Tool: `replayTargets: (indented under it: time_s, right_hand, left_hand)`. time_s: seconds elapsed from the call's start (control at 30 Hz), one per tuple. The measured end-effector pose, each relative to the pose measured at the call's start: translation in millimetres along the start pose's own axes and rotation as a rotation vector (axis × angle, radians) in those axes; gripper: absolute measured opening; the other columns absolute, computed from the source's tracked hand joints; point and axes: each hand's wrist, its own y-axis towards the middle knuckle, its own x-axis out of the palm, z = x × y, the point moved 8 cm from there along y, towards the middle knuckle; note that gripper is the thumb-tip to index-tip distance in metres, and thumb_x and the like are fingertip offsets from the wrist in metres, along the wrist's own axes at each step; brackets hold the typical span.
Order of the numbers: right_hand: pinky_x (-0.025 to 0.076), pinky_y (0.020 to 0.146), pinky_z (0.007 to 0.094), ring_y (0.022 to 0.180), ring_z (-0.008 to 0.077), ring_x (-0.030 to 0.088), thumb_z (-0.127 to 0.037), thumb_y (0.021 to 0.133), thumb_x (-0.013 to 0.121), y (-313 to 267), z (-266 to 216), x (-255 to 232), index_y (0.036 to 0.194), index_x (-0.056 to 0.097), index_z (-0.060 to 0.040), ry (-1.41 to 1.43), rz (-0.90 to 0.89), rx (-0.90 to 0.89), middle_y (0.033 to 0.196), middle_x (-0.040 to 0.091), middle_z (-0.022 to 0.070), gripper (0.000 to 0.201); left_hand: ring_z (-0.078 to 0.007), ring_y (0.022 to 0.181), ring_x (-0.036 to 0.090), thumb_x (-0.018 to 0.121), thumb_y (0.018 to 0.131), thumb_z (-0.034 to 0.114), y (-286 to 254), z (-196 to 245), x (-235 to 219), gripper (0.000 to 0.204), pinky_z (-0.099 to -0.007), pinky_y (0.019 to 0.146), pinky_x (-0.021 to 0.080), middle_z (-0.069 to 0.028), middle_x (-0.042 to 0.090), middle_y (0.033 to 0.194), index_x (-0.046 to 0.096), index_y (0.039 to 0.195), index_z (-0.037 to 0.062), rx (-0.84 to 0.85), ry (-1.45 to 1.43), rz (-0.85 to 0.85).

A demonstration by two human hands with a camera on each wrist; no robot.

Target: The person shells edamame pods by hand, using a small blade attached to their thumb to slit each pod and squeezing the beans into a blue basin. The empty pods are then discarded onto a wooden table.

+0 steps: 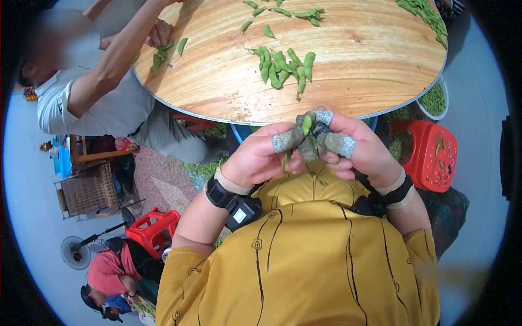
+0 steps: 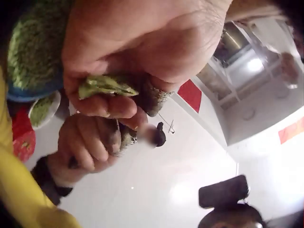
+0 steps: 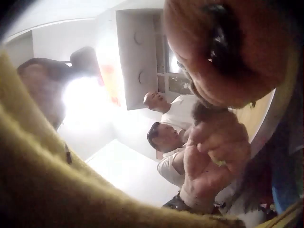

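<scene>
Both hands meet in front of the chest at the table's near edge, with grey knitted sleeves on several fingers. A green edamame pod [image 1: 307,125] shows between their fingertips, pinched by my left hand [image 1: 255,157] and my right hand [image 1: 365,142]. Lower in the left hand, curled fingers hold a split pod [image 2: 107,87], seen close up in the left wrist view. The right hand's palm side is dark in the right wrist view, and a black patch shows by its fingertips in the head view. More pods [image 1: 283,68] lie in a pile on the wooden table [image 1: 206,81] ahead.
Other pods [image 1: 424,16] lie at the table's far right. A red stool [image 1: 432,157] and a white bowl of green beans [image 1: 435,100] stand to the right. A person in a white shirt [image 1: 103,103] handles pods at the left. Behind are a red stool [image 1: 155,231] and a fan [image 1: 76,252].
</scene>
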Motion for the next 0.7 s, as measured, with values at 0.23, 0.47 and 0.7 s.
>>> replayTargets:
  time_s: [0.23, 0.47, 0.7]
  right_hand:
    - [0.037, 0.039, 0.0174, 0.049, 0.0030, 0.043, -0.008, 0.091, 0.045, 9.8, 13.6, -12.1, 0.116, 0.053, -0.0078, -0.264, 0.124, 0.013, 0.070, 0.050, -0.0012, 0.026]
    - [0.037, 0.038, 0.0172, 0.045, 0.0023, 0.043, -0.010, 0.092, 0.046, 3.1, 9.4, -16.2, 0.116, 0.054, -0.0070, -0.281, 0.087, -0.024, 0.068, 0.053, -0.0018, 0.026]
    - [0.045, 0.051, 0.0327, 0.054, 0.0223, 0.055, -0.011, 0.083, 0.061, -16.4, -25.0, -11.9, 0.107, 0.056, -0.0023, -1.103, 0.442, -0.724, 0.069, 0.056, 0.0094, 0.026]
  left_hand:
    - [-0.0299, 0.060, 0.057, 0.067, 0.076, 0.006, -13.8, 38.4, 29.6, 0.016, -0.0354, 0.054, 0.045, -0.0149, 0.059, 0.073, 0.058, 0.087, 0.0000, 0.632, 1.851, 0.340]
    - [-0.0138, 0.056, 0.051, 0.051, 0.090, 0.011, -4.9, 8.5, -12.4, 0.013, -0.0271, 0.051, 0.042, -0.0043, 0.059, 0.075, 0.056, 0.090, -0.0003, -0.013, 0.402, 0.136]
    - [-0.0064, 0.060, 0.046, 0.040, 0.092, 0.008, -5.9, 11.5, 2.0, 0.019, -0.0197, 0.053, 0.038, -0.0004, 0.056, 0.074, 0.057, 0.095, 0.0003, 0.089, 0.863, 0.189]
